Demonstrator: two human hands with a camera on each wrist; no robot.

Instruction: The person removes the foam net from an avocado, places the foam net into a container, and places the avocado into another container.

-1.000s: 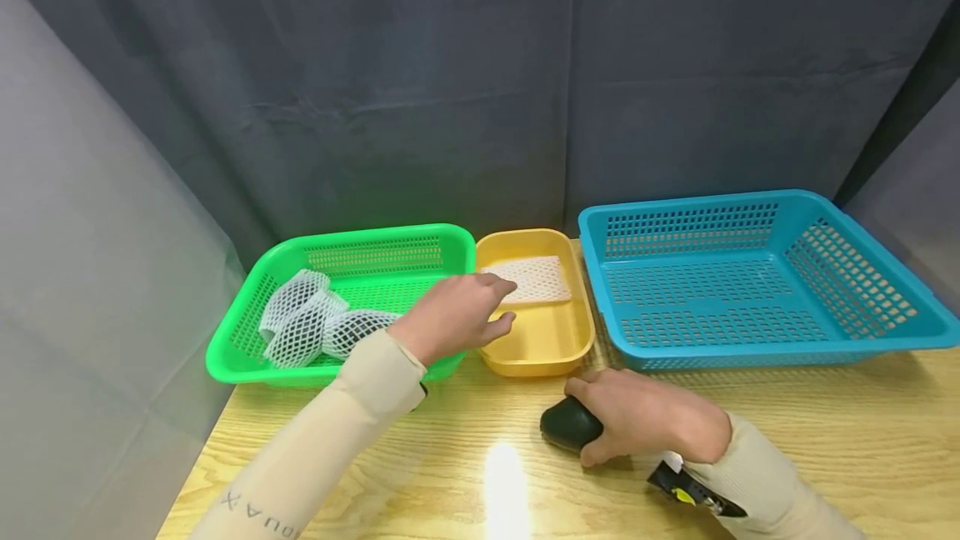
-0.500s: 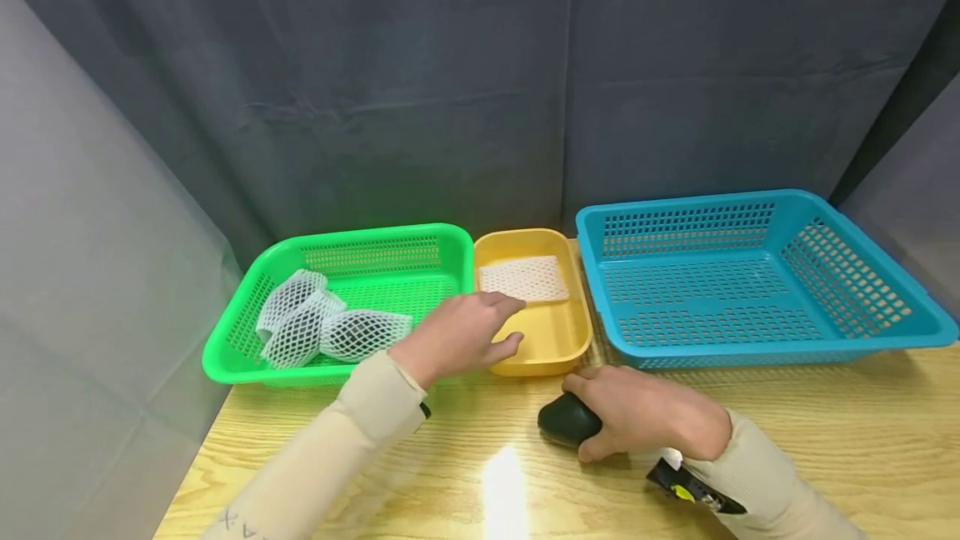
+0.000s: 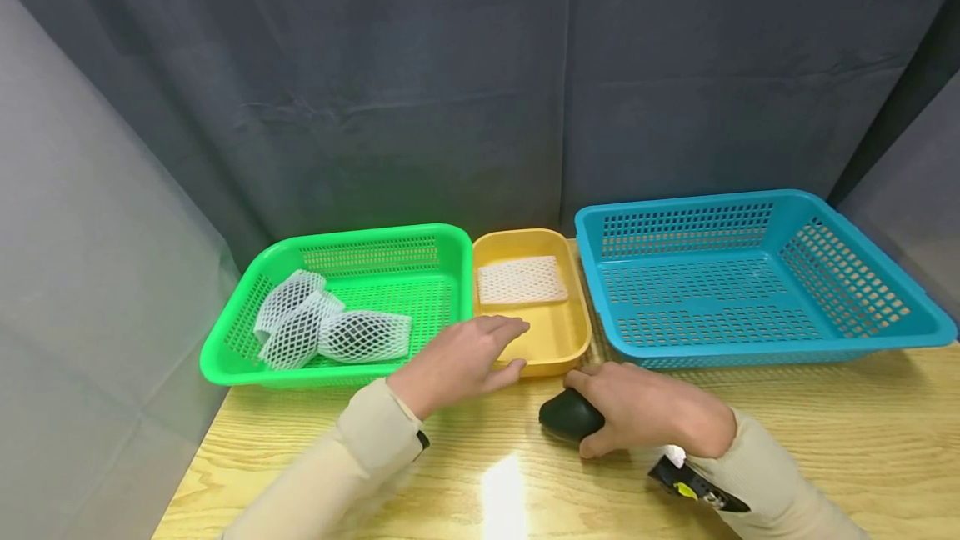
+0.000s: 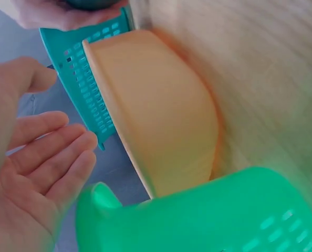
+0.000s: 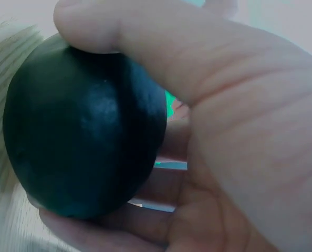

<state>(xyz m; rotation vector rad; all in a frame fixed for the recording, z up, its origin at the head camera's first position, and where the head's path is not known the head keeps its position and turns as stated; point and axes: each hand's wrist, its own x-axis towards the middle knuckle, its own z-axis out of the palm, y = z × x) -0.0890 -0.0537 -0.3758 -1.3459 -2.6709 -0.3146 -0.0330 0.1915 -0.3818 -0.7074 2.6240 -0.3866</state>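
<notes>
My right hand [image 3: 637, 408] grips a dark green avocado [image 3: 570, 417] over the table, in front of the yellow tray [image 3: 551, 332]. In the right wrist view the avocado [image 5: 85, 128] sits between the thumb above and the fingers beneath it. My left hand [image 3: 461, 359] holds nothing and hovers by the front left corner of the yellow tray. Its fingers [image 4: 61, 155] are extended, with the thumb apart, in the left wrist view. A white foam net [image 3: 522, 281] lies flat at the back of the yellow tray.
At the left stands a green basket [image 3: 390, 233] with several dark items in white foam nets [image 3: 365, 336]. A large blue basket [image 3: 720, 297] stands on the right. A dark curtain [image 3: 420, 90] hangs behind the wooden table [image 3: 450, 473].
My left hand has drawn back toward me and slightly right from over the yellow tray, uncovering the foam net. The right hand keeps its hold on the avocado, almost still.
</notes>
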